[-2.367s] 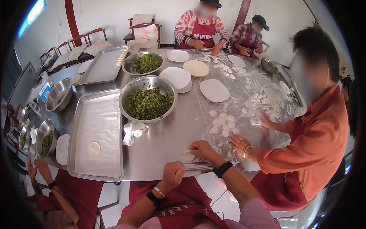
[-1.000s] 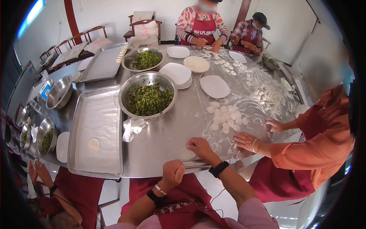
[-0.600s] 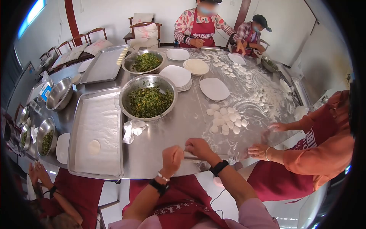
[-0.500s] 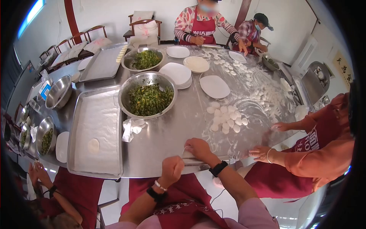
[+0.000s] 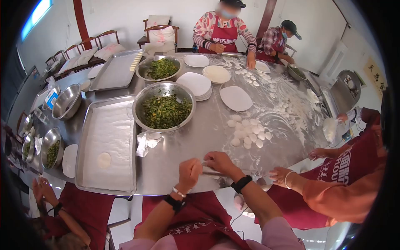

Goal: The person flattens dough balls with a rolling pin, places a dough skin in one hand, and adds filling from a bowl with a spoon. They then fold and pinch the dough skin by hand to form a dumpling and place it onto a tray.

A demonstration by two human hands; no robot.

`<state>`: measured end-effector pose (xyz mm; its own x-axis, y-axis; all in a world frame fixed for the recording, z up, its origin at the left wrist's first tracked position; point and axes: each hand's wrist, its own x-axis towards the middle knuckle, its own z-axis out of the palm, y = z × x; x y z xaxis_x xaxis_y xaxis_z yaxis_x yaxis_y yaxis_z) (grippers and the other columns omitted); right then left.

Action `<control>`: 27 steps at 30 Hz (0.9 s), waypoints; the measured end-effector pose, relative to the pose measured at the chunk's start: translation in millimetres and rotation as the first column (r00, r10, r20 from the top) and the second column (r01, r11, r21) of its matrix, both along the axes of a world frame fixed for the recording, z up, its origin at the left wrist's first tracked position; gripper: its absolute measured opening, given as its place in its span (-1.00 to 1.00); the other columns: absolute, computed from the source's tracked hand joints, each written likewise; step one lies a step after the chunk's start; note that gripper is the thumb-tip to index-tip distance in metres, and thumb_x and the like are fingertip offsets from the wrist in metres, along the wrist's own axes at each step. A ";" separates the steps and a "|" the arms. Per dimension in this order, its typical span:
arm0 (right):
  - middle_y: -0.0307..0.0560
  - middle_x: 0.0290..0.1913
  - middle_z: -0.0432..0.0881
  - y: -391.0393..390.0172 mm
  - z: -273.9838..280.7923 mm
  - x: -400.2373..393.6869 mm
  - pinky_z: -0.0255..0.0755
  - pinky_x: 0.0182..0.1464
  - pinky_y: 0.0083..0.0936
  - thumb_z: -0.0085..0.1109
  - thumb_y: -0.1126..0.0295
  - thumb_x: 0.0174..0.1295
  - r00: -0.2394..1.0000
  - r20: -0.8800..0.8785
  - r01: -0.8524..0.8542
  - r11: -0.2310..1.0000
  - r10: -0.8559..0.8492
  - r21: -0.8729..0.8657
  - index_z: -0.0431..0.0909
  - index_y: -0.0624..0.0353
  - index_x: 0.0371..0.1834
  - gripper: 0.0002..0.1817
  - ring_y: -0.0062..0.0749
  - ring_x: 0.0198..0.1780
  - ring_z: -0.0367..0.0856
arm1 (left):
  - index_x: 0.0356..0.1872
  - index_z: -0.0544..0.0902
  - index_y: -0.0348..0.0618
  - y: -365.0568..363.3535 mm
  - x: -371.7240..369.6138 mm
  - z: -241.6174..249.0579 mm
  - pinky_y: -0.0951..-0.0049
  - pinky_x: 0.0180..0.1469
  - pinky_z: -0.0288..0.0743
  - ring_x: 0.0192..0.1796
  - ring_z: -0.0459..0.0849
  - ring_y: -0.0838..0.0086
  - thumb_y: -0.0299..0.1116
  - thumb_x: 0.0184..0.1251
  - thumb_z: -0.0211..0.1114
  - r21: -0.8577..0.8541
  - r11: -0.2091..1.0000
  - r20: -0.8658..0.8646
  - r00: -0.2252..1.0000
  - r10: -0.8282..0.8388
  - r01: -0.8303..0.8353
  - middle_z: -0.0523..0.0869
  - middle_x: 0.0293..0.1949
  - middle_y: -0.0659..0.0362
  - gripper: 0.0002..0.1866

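Pale dough wrapper (image 5: 207, 170), thin, sits at the near edge of the steel table (image 5: 196, 141), mostly hidden under my hands. My right hand (image 5: 221, 162) lies over it, fingers curled down and pinching its rim, prob. to keep it flat. My left hand (image 5: 189, 173) is closed in a fist, touching the wrapper's left side; can't tell if it grips anything. Beyond, toward table centre: steel bowl (image 5: 163, 107) of chopped green filling, within reach. Left of it a floured tray (image 5: 107, 143) w/ one round wrapper (image 5: 103, 160). Right of my hands, a cluster of dough pieces (image 5: 246, 132) on flour-dusted steel. At the right edge, a co-worker's hand (image 5: 280, 176) in an orange sleeve rests on the table.
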<state>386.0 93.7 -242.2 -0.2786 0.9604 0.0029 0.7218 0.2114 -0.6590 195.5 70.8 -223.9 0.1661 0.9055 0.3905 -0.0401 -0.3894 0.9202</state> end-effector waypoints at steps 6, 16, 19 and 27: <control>0.03 -0.35 0.70 -1.7 -8.9 -12.5 0.51 -0.19 -0.30 0.24 0.30 0.14 0.994 -0.072 0.071 0.995 -0.076 -0.069 0.68 0.17 -0.28 -0.81 -0.06 -0.27 0.67 | -0.66 0.47 -0.24 -63.7 -18.3 3.3 0.39 -0.52 0.34 -0.61 0.51 0.36 -0.49 0.27 0.04 0.092 0.990 -0.192 0.978 -0.087 0.106 0.58 -0.62 0.09 -0.74; 0.06 -0.40 0.69 5.3 -8.4 0.5 0.51 -0.19 -0.23 0.23 0.29 0.14 0.992 -0.075 0.101 0.995 -0.101 -0.002 0.67 0.17 -0.31 -0.81 -0.02 -0.29 0.67 | -0.65 0.45 -0.26 23.6 12.8 -0.7 0.38 -0.56 0.26 -0.64 0.43 0.50 -0.50 0.34 0.07 -0.095 0.995 0.077 0.996 0.051 -0.044 0.47 -0.71 0.12 -0.70; 0.03 -0.34 0.70 0.1 -1.4 -5.3 0.49 -0.22 -0.31 0.21 0.31 0.19 0.999 -0.025 0.036 0.996 -0.038 -0.082 0.67 0.16 -0.21 -0.80 -0.12 -0.29 0.68 | -0.65 0.49 -0.26 -2.7 -0.8 -0.1 0.41 -0.52 0.36 -0.60 0.53 0.46 -0.49 0.30 0.03 -0.018 0.999 -0.055 0.998 0.041 -0.042 0.57 -0.66 0.12 -0.71; 0.09 -0.34 0.68 -5.5 -7.2 -3.3 0.49 -0.15 -0.16 0.23 0.23 0.16 0.998 -0.044 0.051 0.997 -0.053 -0.064 0.68 0.14 -0.33 -0.78 0.01 -0.21 0.66 | -0.66 0.43 -0.26 -66.5 -13.5 6.3 0.25 -0.56 0.27 -0.65 0.45 0.20 -0.53 0.27 0.10 0.065 0.997 -0.112 0.993 -0.041 0.048 0.46 -0.69 0.01 -0.74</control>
